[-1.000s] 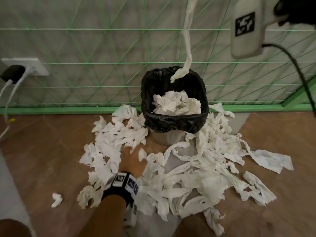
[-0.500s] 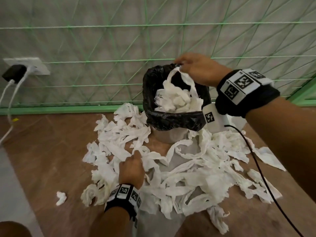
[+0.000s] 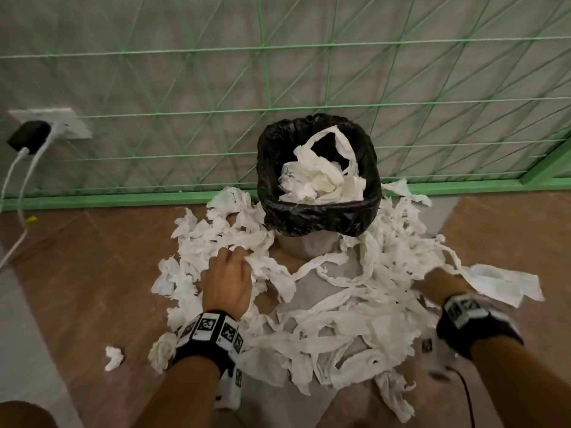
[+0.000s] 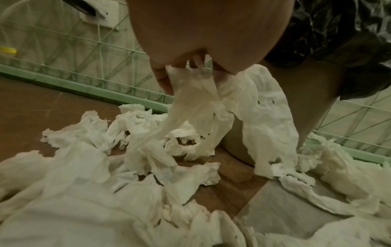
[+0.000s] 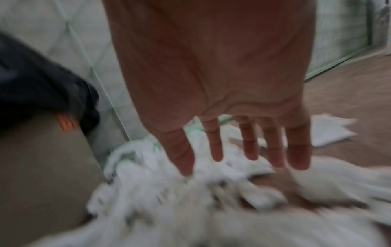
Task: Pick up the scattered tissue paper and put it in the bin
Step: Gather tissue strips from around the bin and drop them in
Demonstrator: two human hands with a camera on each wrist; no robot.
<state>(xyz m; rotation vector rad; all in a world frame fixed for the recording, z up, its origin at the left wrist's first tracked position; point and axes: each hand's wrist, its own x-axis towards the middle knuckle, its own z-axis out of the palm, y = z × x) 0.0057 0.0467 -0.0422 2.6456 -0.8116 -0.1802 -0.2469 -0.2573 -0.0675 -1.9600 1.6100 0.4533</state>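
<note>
The left hand reaches forward and down over the floor, palm down, wrist bent slightly toward the bin. In the left wrist view its fingers are curled together and pinch a strip of tissue paper that hangs from them down to the heap below. A black wrist band with square printed markers wraps the forearm just behind the hand.

The right hand is low at the right side of the heap, palm facing down. Its fingers are straight and spread, holding nothing, their tips just above or touching the paper; motion blur hides which. In the head view most of this hand is covered by tissue strips, with its band showing behind.

The scattered tissue paper lies in torn strips and crumpled wads on the brown floor, wrapping around the front and both sides of the bin. More tissue sits inside the bin, which has a black liner and stands against a green wire fence. One small scrap lies apart at the left, and a wall socket with plugged cables is at far left.
</note>
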